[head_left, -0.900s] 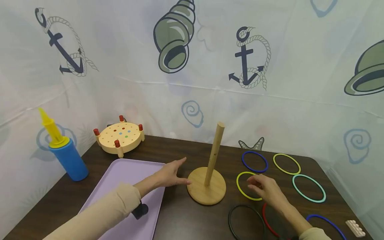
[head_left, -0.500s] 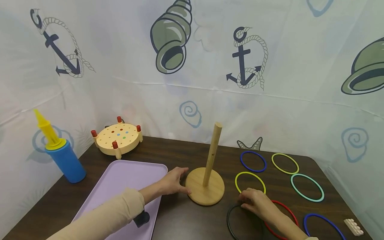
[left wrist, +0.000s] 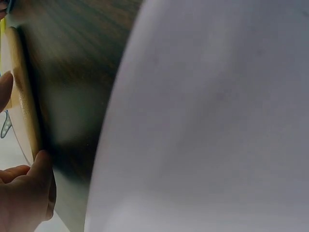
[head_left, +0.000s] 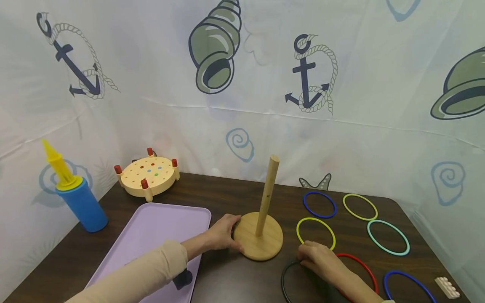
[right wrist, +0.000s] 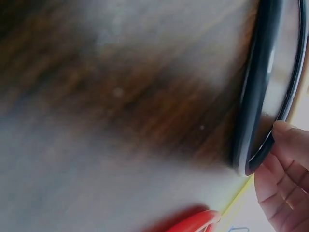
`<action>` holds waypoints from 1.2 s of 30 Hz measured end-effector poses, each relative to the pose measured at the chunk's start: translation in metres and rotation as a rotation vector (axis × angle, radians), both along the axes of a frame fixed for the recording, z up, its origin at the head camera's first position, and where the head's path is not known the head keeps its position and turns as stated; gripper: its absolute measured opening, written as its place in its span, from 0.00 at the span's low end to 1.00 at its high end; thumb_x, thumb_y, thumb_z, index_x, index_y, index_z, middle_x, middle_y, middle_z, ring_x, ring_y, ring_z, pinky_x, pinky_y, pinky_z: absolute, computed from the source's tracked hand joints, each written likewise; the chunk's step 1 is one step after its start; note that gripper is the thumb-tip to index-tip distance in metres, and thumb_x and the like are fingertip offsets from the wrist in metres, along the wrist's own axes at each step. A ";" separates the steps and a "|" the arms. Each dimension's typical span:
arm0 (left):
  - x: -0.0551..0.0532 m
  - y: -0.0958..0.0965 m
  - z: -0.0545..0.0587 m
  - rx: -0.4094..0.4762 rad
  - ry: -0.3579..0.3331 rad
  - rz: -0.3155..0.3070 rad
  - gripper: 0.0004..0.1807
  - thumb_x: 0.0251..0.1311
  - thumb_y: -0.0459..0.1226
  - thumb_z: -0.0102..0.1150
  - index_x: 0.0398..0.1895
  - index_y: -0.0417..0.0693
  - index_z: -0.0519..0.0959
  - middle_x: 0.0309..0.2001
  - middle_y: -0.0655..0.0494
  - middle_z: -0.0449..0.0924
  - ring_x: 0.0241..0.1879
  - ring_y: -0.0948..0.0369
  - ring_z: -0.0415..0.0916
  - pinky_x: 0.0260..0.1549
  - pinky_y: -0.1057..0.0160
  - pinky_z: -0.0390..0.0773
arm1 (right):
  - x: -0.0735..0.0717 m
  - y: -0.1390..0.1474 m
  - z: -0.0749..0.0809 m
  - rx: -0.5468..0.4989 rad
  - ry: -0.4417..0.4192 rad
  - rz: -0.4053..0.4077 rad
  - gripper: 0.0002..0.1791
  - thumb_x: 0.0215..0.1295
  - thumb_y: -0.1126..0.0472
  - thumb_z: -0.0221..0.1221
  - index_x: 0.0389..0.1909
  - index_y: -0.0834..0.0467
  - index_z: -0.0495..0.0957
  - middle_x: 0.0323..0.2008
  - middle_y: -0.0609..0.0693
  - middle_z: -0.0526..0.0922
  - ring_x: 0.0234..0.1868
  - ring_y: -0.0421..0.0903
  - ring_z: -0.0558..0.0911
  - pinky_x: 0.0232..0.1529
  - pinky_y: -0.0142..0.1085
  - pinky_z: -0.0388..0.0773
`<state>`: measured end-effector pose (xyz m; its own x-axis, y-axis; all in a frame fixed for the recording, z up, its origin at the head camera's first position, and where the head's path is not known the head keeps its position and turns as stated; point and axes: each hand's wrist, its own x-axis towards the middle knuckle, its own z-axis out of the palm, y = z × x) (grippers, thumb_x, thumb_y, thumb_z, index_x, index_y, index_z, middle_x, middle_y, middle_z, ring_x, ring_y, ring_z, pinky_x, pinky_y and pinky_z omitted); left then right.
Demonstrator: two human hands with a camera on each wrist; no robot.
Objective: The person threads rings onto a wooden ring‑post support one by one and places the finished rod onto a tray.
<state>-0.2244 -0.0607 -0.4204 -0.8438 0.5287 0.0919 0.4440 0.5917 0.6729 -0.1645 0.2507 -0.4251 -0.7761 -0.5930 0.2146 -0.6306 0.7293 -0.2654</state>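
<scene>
A wooden peg stand (head_left: 258, 248), a round base with an upright dowel, stands mid-table. My left hand (head_left: 222, 233) holds its base at the left rim, thumb and fingers spread along the edge; the left wrist view shows fingertips against that wooden rim (left wrist: 24, 92). To the right of the stand, my right hand (head_left: 320, 261) pinches a black ring (head_left: 283, 281) at its far side. In the right wrist view the thumb and fingers grip the black ring (right wrist: 258, 87), which looks tilted. Part of it is hidden beneath the hand in the head view.
Around the right hand lie a yellow ring (head_left: 313, 219), red ring (head_left: 365, 266), blue rings (head_left: 409, 275), a teal ring (head_left: 394, 251) and a light brick (head_left: 447, 288). At left are a lilac tray (head_left: 163, 219), a pegged wooden disc (head_left: 149, 174) and a blue-yellow pump (head_left: 81, 206).
My right hand has come down from over the yellow ring to the black ring and taken hold of it. My left hand has closed in on the stand's base.
</scene>
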 end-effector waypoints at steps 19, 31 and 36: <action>0.004 0.003 -0.001 0.013 -0.017 0.029 0.45 0.31 0.34 0.78 0.56 0.21 0.67 0.51 0.33 0.69 0.53 0.43 0.68 0.56 0.46 0.66 | -0.004 0.012 0.039 -0.429 -0.149 -0.205 0.03 0.57 0.67 0.62 0.30 0.61 0.78 0.25 0.49 0.80 0.23 0.33 0.74 0.23 0.28 0.73; 0.001 0.001 -0.004 0.001 -0.008 0.042 0.45 0.31 0.35 0.79 0.55 0.23 0.68 0.52 0.33 0.69 0.53 0.44 0.69 0.56 0.47 0.67 | -0.023 -0.019 0.139 -0.800 -0.084 -0.364 0.13 0.64 0.62 0.58 0.41 0.69 0.75 0.25 0.39 0.78 0.28 0.34 0.77 0.31 0.27 0.77; -0.001 0.001 -0.005 0.007 -0.008 0.040 0.45 0.31 0.35 0.78 0.55 0.23 0.69 0.52 0.33 0.69 0.54 0.44 0.69 0.56 0.47 0.66 | -0.038 -0.041 0.160 -0.857 -0.050 -0.352 0.13 0.63 0.62 0.59 0.40 0.69 0.76 0.24 0.40 0.77 0.27 0.35 0.77 0.31 0.26 0.78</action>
<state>-0.2250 -0.0594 -0.4256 -0.8651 0.4938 0.0884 0.4145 0.6045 0.6803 -0.2022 0.2094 -0.2655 -0.9014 0.0246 0.4323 -0.3833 0.4193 -0.8230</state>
